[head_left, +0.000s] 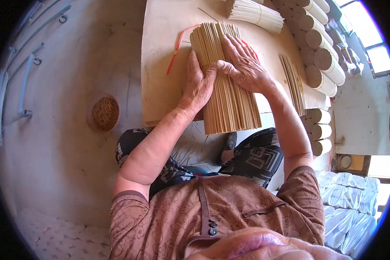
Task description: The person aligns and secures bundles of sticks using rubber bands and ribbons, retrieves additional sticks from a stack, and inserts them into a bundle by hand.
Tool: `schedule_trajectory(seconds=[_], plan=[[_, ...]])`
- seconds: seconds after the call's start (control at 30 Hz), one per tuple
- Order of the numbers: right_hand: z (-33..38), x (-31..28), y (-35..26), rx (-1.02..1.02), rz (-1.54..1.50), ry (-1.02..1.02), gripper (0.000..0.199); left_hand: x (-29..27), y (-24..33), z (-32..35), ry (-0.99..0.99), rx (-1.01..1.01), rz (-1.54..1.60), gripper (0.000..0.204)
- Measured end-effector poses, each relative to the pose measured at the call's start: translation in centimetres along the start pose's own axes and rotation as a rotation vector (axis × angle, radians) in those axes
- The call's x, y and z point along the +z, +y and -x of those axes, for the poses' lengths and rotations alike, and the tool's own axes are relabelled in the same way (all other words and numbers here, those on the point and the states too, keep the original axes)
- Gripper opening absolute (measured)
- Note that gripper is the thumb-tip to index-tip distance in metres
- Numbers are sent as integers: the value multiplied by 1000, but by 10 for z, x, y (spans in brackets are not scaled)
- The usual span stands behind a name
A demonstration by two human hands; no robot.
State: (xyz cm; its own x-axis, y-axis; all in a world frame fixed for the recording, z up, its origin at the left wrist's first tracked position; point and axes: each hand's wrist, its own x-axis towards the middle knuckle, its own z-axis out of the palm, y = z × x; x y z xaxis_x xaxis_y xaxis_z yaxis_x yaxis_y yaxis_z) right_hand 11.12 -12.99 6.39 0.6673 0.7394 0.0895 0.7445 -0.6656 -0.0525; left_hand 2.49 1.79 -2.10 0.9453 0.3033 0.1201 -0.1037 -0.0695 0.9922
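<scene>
A thick bundle of thin tan sticks (232, 108) lies on the table's near part, its near end sticking out past the table edge. A narrow band seems to cross its upper part, partly hidden by my hands. My left hand (199, 82) cups the bundle's left side, thumb on top and the other fingers mostly hidden along the side. Flat across the top and right side lies my right hand (245, 65), fingers stretched toward the far end and thumb pointing at the left thumb. A red strip (174, 54) shows on the table left of the bundle and again at its right.
The table (160, 95) carries loose sticks (292, 84) at the right and a paler bundle (255, 15) at the back. Stacked round bundles (320, 60) line the right. A tub of brown bits (105, 113) stands on the floor left; plastic-wrapped packs (346, 195) lie lower right.
</scene>
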Motion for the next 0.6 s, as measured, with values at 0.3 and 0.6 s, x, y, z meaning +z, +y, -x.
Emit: schedule_trajectory(seconds=[0.3,0.6], plan=[[-1,-9,4,-6,-154,123,108,1,9,6,21,7,164,83],[9,-3,-12,-141,-14,192,105,0,6,5,-13,93,281,79]])
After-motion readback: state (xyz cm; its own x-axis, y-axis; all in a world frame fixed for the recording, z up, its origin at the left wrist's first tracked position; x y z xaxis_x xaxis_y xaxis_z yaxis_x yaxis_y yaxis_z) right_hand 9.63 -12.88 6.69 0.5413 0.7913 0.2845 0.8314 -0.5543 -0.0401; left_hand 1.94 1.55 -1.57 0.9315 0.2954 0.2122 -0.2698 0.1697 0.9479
